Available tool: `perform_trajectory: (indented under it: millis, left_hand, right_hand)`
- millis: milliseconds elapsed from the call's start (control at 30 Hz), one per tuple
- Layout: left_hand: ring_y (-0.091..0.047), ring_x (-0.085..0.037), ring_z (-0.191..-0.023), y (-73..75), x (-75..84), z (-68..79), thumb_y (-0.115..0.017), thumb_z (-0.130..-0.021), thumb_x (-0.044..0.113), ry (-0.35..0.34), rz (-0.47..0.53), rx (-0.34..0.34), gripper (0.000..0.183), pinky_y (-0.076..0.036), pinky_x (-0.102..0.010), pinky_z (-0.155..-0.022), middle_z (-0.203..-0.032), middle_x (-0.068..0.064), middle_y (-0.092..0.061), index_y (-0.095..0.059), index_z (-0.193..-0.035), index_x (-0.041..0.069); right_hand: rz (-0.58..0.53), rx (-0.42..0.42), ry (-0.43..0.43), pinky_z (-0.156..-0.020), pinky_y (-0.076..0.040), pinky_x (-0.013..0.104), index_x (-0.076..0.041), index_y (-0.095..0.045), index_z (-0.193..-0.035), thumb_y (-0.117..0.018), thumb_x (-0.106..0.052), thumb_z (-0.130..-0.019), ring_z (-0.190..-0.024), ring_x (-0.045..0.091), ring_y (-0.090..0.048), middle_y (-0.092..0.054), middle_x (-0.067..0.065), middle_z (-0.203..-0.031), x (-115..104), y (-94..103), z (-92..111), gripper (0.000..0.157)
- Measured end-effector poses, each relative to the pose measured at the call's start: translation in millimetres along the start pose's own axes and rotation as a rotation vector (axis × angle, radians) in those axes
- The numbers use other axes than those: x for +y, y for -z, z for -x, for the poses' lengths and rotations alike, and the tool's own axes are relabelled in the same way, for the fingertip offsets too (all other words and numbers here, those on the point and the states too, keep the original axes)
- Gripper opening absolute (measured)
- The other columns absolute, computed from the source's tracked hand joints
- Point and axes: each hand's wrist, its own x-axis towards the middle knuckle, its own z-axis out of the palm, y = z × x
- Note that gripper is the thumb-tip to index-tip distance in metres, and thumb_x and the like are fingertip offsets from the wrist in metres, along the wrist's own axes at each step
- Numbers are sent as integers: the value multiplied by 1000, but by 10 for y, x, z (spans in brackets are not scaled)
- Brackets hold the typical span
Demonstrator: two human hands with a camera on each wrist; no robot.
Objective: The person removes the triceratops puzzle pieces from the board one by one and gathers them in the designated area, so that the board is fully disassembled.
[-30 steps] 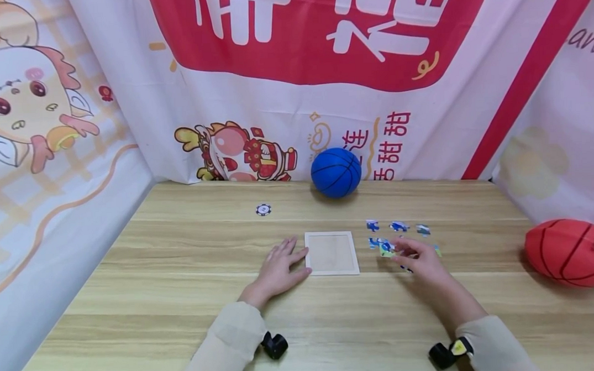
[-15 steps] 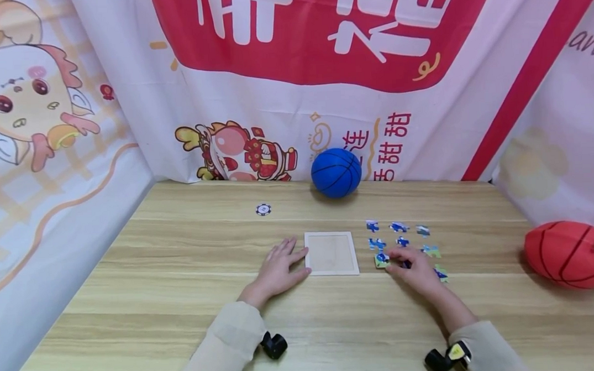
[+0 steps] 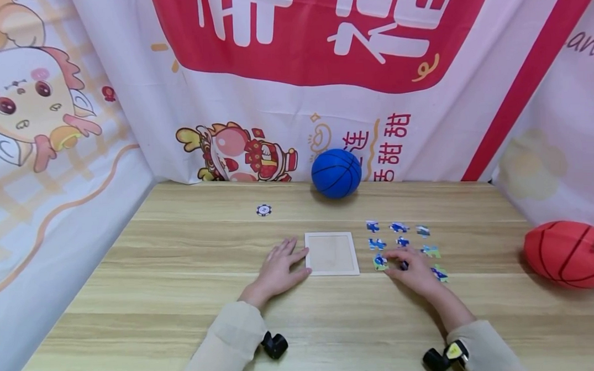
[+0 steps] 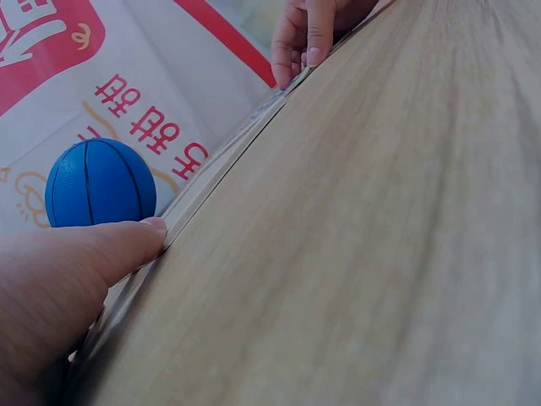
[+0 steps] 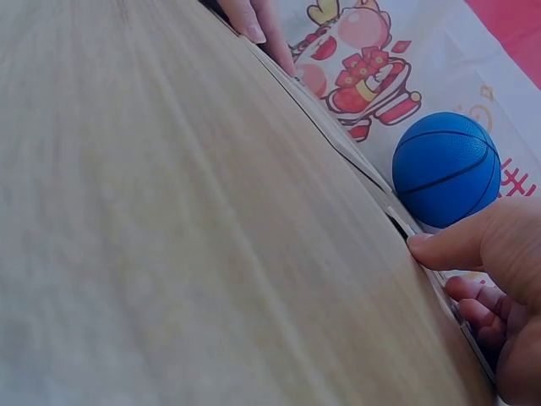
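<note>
My left hand [image 3: 280, 268] lies flat on the table with fingers spread, its thumb and a fingertip touching the left edge of a square white-bordered puzzle tray [image 3: 356, 260]. To the tray's right, my right hand [image 3: 414, 269] pinches the edge of a blue and green jigsaw piece [image 3: 380, 262] between thumb and forefinger, low at the tabletop. Other loose jigsaw pieces lie in rough rows around it, among them a blue piece [image 3: 377, 243] and a green one [image 3: 431, 251]. One dark blue piece is partly hidden by the right hand. In the right wrist view the thumb [image 5: 439, 247] meets a thin edge.
A blue ball [image 3: 336, 173] stands at the back edge against the printed cloth [image 3: 253, 99]. At the far right sits a red ball [image 3: 571, 255]. A round chip [image 3: 264, 210] lies behind the left hand on the wooden table [image 3: 180, 257].
The right hand has brought the blue and green piece down and toward me, from over the other pieces to the near left of the rows. The left hand stays put.
</note>
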Motion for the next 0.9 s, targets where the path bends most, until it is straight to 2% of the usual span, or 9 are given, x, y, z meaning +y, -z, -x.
perform_trajectory:
  millis: [467,633,733,833,900]
  left_hand:
    - [-14,-31,-126,9,-12,-13,-49,-83,45,-3,-3,-1,54,-9,-45,-100,-138,-16,-21,-43,-128,15]
    - [-15,-31,-126,10,-28,-23,-50,-83,44,-9,2,-3,55,-10,-46,-100,-138,-17,-22,-43,-128,13]
    - [-16,-32,-125,24,-37,-35,-51,-83,43,-18,25,-13,56,-11,-47,-99,-137,-18,-22,-42,-128,12]
    - [-18,-34,-124,90,-35,-65,-53,-82,41,-9,79,-12,58,-13,-48,-99,-137,-19,-22,-40,-130,11]
    - [-17,-33,-125,172,-20,-103,-53,-83,38,7,96,14,59,-13,-48,-98,-137,-19,-21,-36,-132,10]
  right_hand:
    - [20,-44,6,-82,-31,50,-10,-61,-105,-66,-12,-75,-100,30,-41,-49,10,-107,-18,19,-19,31]
    - [98,-125,56,-82,-33,51,-8,-55,-113,-67,-18,-75,-100,31,-43,-49,12,-109,-92,101,-39,42]
    - [114,-177,64,-78,-39,46,-6,-49,-119,-65,-19,-76,-93,28,-47,-51,12,-104,-160,169,-70,47]
    - [111,-167,87,-74,-42,44,-1,-45,-122,-62,-18,-80,-89,29,-49,-52,16,-102,-251,233,-113,49]
    - [113,-123,106,-75,-42,45,1,-43,-123,-59,-20,-82,-92,33,-49,-51,21,-105,-323,275,-149,49]
